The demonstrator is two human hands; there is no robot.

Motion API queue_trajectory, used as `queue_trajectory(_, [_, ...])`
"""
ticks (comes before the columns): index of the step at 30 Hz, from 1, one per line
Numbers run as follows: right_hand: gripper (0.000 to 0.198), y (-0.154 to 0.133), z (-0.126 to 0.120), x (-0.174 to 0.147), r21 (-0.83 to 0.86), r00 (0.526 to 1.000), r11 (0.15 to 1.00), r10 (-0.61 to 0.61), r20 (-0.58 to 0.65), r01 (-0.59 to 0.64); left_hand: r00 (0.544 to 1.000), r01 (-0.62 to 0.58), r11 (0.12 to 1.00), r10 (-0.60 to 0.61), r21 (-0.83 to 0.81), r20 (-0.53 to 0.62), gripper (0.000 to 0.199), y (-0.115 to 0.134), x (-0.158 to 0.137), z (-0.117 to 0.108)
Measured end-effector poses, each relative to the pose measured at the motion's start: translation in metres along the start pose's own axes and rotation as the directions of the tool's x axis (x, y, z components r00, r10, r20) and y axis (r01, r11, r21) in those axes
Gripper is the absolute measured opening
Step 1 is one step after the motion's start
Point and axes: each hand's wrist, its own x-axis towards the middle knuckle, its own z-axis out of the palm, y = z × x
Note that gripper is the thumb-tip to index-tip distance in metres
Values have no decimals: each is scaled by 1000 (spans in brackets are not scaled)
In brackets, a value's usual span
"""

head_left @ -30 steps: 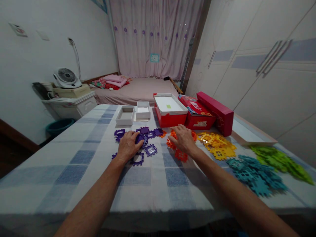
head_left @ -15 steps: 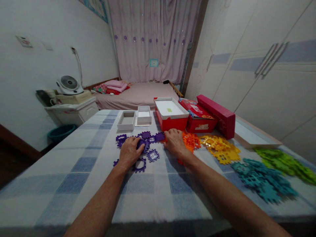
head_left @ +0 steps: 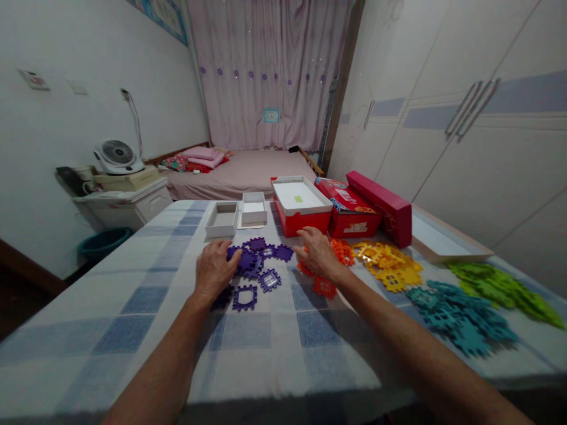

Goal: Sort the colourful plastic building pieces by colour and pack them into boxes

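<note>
Our spread right hand (head_left: 318,251) is back over orange pieces (head_left: 325,287), now clear of purple pieces (head_left: 248,262) by our spread left hand (head_left: 213,267).

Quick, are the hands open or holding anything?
Left hand: cupped at the purple pieces; whether it grips any can't be told.
Right hand: open over the orange pieces.

On table (head_left: 80,336): piles of pieces (head_left: 463,319), spread left to right; boxes (head_left: 305,224) behind them. Behind table: bed (head_left: 254,168). Left: bin (head_left: 104,244) near cabinet (head_left: 152,200). Right: wardrobe (head_left: 469,189).
</note>
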Motion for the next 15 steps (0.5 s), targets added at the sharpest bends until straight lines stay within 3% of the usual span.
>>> queue_trajectory(3, [48,-27,21,5,151,989,988,-60,134,39,987,124,986,-134,111,88,58,-21,5,-4])
queue_trajectory(6, [57,-54,39,12,165,971,983,45,236,-86,960,171,979,-191,115,204,65,-45,3,5])
queue_trajectory(8, [61,-67,48,19,152,957,972,138,255,-180,965,153,984,-168,88,201,63,-57,0,14])
queue_trajectory(11, [62,-80,57,31,192,952,957,162,260,-216,981,101,994,-94,-36,169,57,-60,-4,23])
queue_trajectory(15, [55,-87,61,38,302,960,943,52,276,-138,988,59,943,-8,-328,156,54,-40,-6,23])
